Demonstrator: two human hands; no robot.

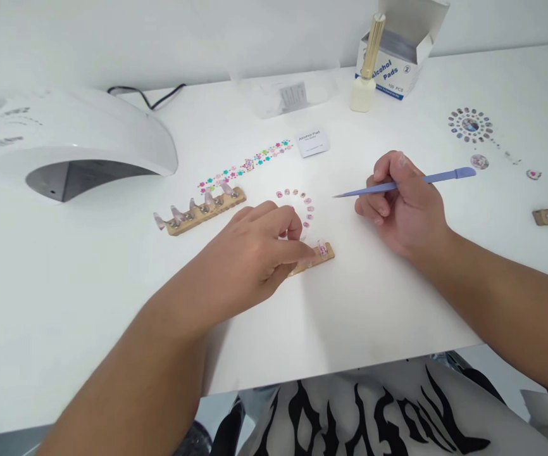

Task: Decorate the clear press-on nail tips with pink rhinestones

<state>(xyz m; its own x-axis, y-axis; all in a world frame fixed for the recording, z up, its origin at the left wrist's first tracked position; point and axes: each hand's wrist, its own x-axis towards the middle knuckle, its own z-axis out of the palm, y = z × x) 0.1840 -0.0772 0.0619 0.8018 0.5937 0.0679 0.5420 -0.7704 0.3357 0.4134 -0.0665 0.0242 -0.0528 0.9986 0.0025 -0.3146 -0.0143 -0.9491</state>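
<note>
My left hand (264, 247) is closed over a small wooden nail stand (330, 251), fingers bent around it and covering most of its length. At the stand's right end, by my fingertip, sits a clear false nail (322, 247) with a pink design. Slim purple tweezers (438, 178) rest in my right hand (404, 202), held like a pen above the table, their fine tip pointing left. Just beyond my left hand, small pink nail stickers (309, 208) lie in an arc, partly hidden by the fingers.
Left of my hand, another wooden stand (207, 212) bears several clear false nails. Behind it runs a strip of colourful flower stickers (248, 164). A white nail lamp (98, 133), alcohol pad packet (312, 142), polish bottle (363, 94), open box (392, 69) and round sticker cluster (470, 125) stand around.
</note>
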